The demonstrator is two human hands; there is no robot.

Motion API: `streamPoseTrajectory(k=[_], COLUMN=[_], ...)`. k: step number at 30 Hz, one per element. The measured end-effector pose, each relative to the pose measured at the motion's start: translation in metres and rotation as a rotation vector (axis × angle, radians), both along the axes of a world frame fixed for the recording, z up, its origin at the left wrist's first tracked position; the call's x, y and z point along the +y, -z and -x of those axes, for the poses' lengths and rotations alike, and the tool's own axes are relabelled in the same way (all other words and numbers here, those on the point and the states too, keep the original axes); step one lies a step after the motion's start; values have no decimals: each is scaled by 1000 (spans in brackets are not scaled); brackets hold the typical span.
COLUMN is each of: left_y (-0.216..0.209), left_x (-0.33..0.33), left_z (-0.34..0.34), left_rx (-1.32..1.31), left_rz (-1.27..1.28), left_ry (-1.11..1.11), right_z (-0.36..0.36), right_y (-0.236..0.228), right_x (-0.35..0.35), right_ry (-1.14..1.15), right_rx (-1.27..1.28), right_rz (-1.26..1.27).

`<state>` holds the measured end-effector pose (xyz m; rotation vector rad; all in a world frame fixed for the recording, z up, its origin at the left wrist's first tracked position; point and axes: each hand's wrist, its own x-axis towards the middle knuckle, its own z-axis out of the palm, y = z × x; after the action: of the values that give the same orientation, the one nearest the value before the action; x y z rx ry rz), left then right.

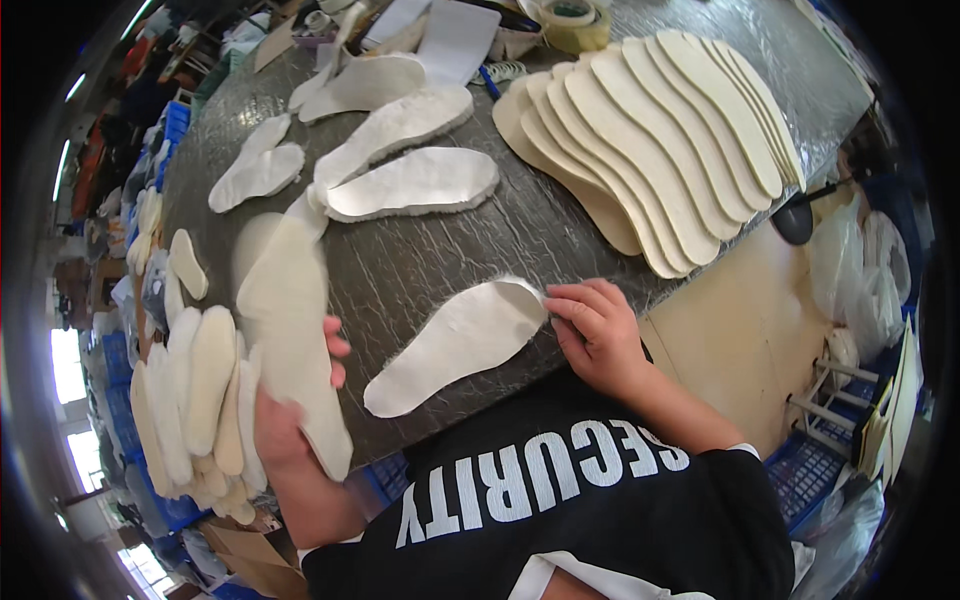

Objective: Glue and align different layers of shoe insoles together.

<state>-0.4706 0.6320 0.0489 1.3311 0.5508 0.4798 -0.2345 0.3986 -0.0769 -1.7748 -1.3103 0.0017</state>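
My left hand (283,425) is closed around a cream insole (290,320), held upright at the table's left side; its upper end is smeared by motion, and I cannot tell whether it is more than one layer. In front of me a white insole with a fuzzy edge (460,345) lies slantwise on the dark table (420,260). The thumb and fingers of my right hand (600,335) pinch its wider right end. Several more fuzzy white insoles (410,185) lie farther back, some overlapping.
A fanned stack of large cream insoles (650,140) covers the table's back right. Tape rolls (575,22) and a blue pen (489,82) lie behind. A pile of insoles (205,390) stands at the left edge. Right of the table are plastic bags (860,265) and a blue crate (805,490).
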Motion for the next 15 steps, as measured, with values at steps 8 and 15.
streamPoseTrajectory(k=[8, 15], left_y=[11, 29], left_x=[-35, -45], left_z=[-31, -50], left_rx=[616, 622], left_rz=[-900, -996], left_ry=[333, 384], right_z=[6, 0], right_y=[11, 13], right_x=[4, 9], right_ry=[88, 105], right_rx=[-174, 42], right_rz=[175, 259])
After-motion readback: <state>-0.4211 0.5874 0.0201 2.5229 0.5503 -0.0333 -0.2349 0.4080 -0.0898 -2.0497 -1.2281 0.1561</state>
